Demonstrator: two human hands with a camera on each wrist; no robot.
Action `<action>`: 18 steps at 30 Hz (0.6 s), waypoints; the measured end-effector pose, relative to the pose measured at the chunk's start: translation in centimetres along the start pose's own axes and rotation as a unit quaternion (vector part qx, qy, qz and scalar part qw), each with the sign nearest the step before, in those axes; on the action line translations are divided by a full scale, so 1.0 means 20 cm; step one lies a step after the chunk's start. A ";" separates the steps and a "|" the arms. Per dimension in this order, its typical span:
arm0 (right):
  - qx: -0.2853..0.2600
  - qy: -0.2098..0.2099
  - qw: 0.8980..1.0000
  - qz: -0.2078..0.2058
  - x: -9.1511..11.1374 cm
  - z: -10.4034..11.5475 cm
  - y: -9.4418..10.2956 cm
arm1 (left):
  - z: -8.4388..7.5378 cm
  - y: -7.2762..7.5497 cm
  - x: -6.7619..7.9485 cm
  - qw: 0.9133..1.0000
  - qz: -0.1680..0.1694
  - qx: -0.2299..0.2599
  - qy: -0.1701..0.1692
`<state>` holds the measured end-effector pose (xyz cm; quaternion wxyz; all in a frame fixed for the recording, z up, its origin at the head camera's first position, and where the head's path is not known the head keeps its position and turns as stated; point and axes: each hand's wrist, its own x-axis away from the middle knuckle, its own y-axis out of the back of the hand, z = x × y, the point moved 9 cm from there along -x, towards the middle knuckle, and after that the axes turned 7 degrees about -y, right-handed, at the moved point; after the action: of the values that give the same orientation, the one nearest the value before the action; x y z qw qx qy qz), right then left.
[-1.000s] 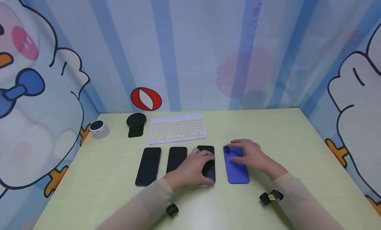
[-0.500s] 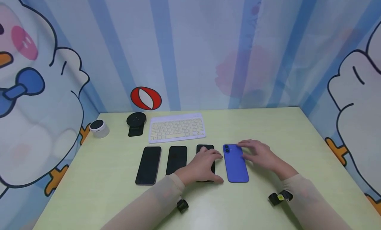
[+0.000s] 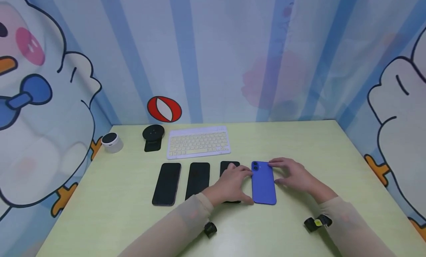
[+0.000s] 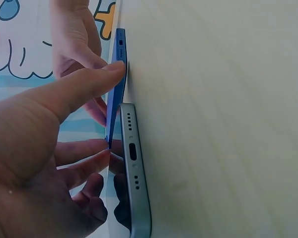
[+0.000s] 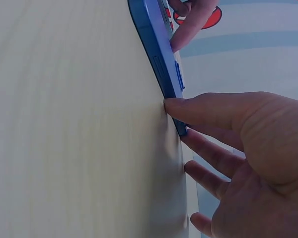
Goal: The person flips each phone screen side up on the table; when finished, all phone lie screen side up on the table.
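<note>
In the head view a blue phone (image 3: 264,186) lies back up with its camera lenses at the top left. My left hand (image 3: 229,185) reaches over a black phone (image 3: 227,163), partly hiding it. Its thumb and fingertips touch the blue phone's left edge. On the opposite side, the thumb and fingertips of my right hand (image 3: 296,175) are at the blue phone's right edge. The left wrist view has the left thumb (image 4: 102,79) against the blue phone's bottom end. In the right wrist view the right thumb (image 5: 198,108) meets its side.
Two more black phones, one far left (image 3: 166,184) and one beside it (image 3: 198,179), complete the row. Behind them are a white keyboard (image 3: 198,143), a black round-topped stand (image 3: 153,137) and a white cylinder (image 3: 112,142). A printed curtain (image 3: 219,64) hangs behind the table.
My left hand has moved right, from over the black phone to the blue phone's left edge. My right hand has shifted right, off the blue phone's back to its right edge. The blue phone has straightened slightly.
</note>
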<state>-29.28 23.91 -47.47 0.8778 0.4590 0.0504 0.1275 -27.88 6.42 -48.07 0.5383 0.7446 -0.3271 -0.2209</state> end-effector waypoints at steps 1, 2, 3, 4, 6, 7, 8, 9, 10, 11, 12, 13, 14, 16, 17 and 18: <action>-0.005 -0.001 1.000 0.001 0.00 0.00 0.00 | 0.00 0.00 0.00 1.000 -0.001 -0.002 0.001; -0.009 -0.003 1.000 0.002 0.01 0.00 0.00 | 0.00 0.00 0.00 1.000 -0.002 -0.003 0.001; -0.013 -0.006 1.000 0.002 0.01 -0.01 0.00 | 0.00 0.01 0.00 1.000 -0.003 -0.004 0.003; -0.017 -0.008 1.000 0.003 0.01 -0.01 0.00 | 0.00 0.01 0.00 1.000 -0.004 -0.005 0.005; -0.022 -0.010 1.000 0.002 0.01 -0.01 -0.01 | -0.01 0.01 0.01 1.000 -0.007 -0.012 0.007; -0.024 -0.013 1.000 0.001 0.01 -0.01 -0.01 | -0.01 0.02 0.01 1.000 -0.008 -0.015 0.009; -0.025 -0.015 1.000 -0.001 0.01 -0.01 -0.01 | -0.01 0.02 0.01 1.000 -0.010 -0.019 0.010; -0.026 -0.015 1.000 -0.002 0.01 -0.01 -0.01 | -0.01 0.03 0.01 1.000 -0.011 -0.022 0.011; -0.025 -0.015 1.000 -0.004 0.01 -0.01 -0.01 | -0.01 0.03 0.01 1.000 -0.011 -0.025 0.013; -0.026 -0.017 1.000 -0.005 0.00 -0.01 -0.01 | -0.02 0.03 0.01 0.999 -0.011 -0.028 0.015; -0.027 -0.019 0.999 -0.006 0.01 -0.01 -0.01 | -0.02 0.03 0.02 0.999 -0.010 -0.029 0.017; -0.029 -0.022 0.999 -0.006 0.01 -0.02 -0.01 | -0.02 0.03 0.02 0.999 -0.009 -0.030 0.019; -0.030 -0.022 0.999 -0.007 0.01 -0.02 -0.02 | -0.02 0.03 0.02 0.999 -0.008 -0.029 0.020; -0.034 -0.022 0.999 -0.010 0.01 -0.02 -0.02 | -0.02 0.02 0.01 0.999 -0.005 -0.025 0.023; -0.037 -0.023 0.999 -0.013 0.02 -0.03 -0.02 | -0.02 0.02 0.01 0.999 -0.004 -0.023 0.022; -0.040 -0.022 0.999 -0.017 0.02 -0.03 -0.02 | -0.02 0.01 0.01 1.000 -0.003 -0.021 0.022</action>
<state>-28.98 24.29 -48.05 0.8984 0.4253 0.0333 0.1041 -27.47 6.50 -47.63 0.5607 0.7386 -0.3080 -0.2127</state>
